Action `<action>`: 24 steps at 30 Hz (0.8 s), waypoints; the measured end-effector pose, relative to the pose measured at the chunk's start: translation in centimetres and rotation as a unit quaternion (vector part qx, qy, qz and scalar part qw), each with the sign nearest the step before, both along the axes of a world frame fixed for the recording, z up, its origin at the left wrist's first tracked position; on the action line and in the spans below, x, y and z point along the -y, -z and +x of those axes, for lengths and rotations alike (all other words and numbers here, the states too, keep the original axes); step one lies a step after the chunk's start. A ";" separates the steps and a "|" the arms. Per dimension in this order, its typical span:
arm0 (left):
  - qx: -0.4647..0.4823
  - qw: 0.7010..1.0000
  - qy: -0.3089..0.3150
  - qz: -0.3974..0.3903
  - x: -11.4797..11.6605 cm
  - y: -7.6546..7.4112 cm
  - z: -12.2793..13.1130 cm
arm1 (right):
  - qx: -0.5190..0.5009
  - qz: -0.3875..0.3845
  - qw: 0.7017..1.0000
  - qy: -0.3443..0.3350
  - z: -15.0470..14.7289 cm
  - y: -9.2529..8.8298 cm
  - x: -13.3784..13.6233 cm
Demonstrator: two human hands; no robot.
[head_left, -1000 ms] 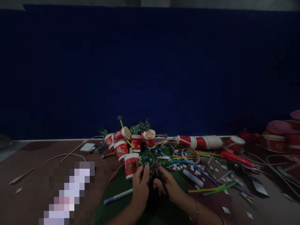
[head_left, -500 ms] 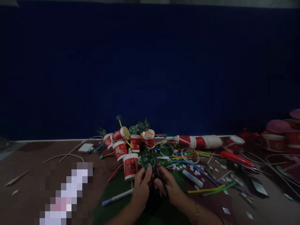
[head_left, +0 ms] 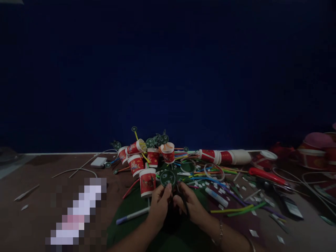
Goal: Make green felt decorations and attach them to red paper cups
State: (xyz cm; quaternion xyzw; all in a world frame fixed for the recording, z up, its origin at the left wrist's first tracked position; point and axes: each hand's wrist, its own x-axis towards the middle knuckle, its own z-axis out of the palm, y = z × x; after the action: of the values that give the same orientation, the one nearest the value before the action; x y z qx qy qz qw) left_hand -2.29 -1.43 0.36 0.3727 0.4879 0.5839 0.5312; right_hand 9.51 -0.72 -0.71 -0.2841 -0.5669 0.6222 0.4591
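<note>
My left hand (head_left: 160,203) pinches a dark green paper cutout (head_left: 167,178) with a round, face-like drawing in pale lines. Close on its right, my right hand (head_left: 190,203) is closed around a pair of dark-handled scissors (head_left: 186,206); their blades stand near the cutout's right edge, and the dim light hides whether they touch it. Just behind my left hand stands a red paper cup (head_left: 147,182) with a white rim. A white marker with a purple end (head_left: 132,215) lies to the left of my left wrist.
More red cups (head_left: 135,165) hold pipe cleaners and cutouts behind. A stack of cups (head_left: 223,157) lies on its side. To the right are a glue stick (head_left: 216,197), yellow and green pipe cleaners (head_left: 231,211), paper scraps and a red-handled tool (head_left: 266,175). A white box (head_left: 98,162) sits left.
The view has shifted slightly, so the table things appear a little to the right and higher. Both hands keep their holds on the cutout and the scissors.
</note>
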 end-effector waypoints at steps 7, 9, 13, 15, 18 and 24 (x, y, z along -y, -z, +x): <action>-0.003 1.000 0.011 -0.006 -0.2 0.3 -0.4 | 0.001 -0.016 1.000 0.003 0.0 -0.2 0.1; 0.000 1.000 0.018 -0.006 -0.3 0.5 -0.5 | -0.001 -0.017 1.000 -0.001 0.0 0.1 0.0; 0.015 0.999 0.028 -0.017 -0.3 0.1 -0.4 | -0.004 0.004 1.000 0.004 0.1 0.3 -0.2; 0.029 0.999 0.032 -0.027 -0.2 -0.3 -0.3 | -0.009 0.011 1.000 0.012 0.1 0.0 -0.2; 0.042 0.998 0.042 -0.036 -0.2 -0.5 -0.2 | -0.015 0.002 1.000 0.009 0.1 -0.4 -0.1; 0.045 0.998 0.025 -0.033 -0.5 0.2 -0.7 | -0.004 -0.009 1.000 0.004 0.2 -0.2 -0.2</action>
State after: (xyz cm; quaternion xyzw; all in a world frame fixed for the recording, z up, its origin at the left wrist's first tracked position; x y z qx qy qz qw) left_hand -3.01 -0.96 0.16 0.3403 0.4730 0.5700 0.5793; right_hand 9.76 -0.53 -0.52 -0.2882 -0.5579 0.6267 0.4614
